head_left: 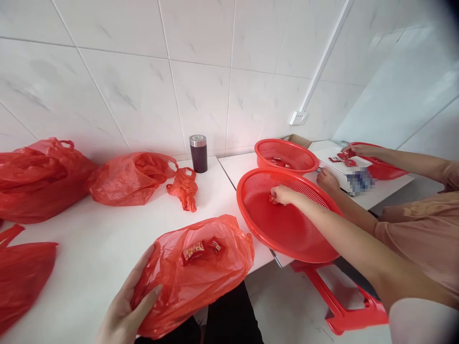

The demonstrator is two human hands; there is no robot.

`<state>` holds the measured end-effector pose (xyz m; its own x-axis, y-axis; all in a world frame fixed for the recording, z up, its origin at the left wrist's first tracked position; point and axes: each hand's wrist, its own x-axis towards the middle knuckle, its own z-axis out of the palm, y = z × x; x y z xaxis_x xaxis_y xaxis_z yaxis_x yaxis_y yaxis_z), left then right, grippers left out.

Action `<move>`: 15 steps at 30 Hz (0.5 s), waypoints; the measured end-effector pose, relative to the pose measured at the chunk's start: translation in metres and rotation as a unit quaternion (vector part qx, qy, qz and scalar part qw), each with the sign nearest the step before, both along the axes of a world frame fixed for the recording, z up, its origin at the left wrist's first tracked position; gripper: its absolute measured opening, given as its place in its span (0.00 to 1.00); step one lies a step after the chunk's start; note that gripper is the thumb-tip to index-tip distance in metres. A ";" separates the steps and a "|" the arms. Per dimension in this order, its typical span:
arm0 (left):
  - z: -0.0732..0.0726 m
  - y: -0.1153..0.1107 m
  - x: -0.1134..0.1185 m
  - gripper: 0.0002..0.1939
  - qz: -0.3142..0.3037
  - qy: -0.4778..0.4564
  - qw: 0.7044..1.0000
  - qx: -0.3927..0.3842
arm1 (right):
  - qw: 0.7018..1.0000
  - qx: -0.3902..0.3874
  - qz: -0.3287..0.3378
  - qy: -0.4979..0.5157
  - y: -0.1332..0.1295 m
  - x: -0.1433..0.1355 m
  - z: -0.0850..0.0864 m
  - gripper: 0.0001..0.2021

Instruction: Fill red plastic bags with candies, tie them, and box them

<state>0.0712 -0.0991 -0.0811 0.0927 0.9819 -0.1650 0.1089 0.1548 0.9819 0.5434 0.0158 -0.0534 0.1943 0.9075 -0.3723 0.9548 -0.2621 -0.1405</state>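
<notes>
My left hand (134,301) grips the near left edge of an open red plastic bag (172,306), its thumb on the near side. Two small red packets, one (193,252) beside the other (215,245), lie in the bag. My right hand (282,195) reaches into the large red basket (287,229), fingers pinched on a small red packet (271,198) near its left inner wall. The basket's bottom shows no other packets.
Tied red bags (129,179) and a crumpled bag (184,188) lie left. A dark tumbler (199,155) stands by the wall. Behind is another basket (287,153) with packets. At right, a co-worker's hands (328,180) work near a third basket (383,167). A red stool (344,317) stands below.
</notes>
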 end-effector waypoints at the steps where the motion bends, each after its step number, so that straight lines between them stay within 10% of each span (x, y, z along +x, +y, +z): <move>1: 0.000 0.000 0.000 0.36 -0.002 0.002 1.000 0.003 | 1.000 -0.009 -0.008 0.005 0.000 0.005 0.000 0.11; 6: 0.009 -0.004 0.006 0.36 0.026 -0.004 1.000 0.008 | 0.999 0.017 0.006 0.049 -0.007 -0.001 0.008 0.08; 15: 0.022 -0.001 0.014 0.37 0.021 -0.035 0.999 0.008 | 0.989 0.125 0.062 0.047 -0.008 -0.067 0.075 0.07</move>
<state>0.0856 -0.1002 -0.0589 0.0620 0.9876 -0.1440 0.0336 0.1421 0.9893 0.4765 0.0081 0.0216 0.0507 0.9883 -0.1437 0.9569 -0.0893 -0.2762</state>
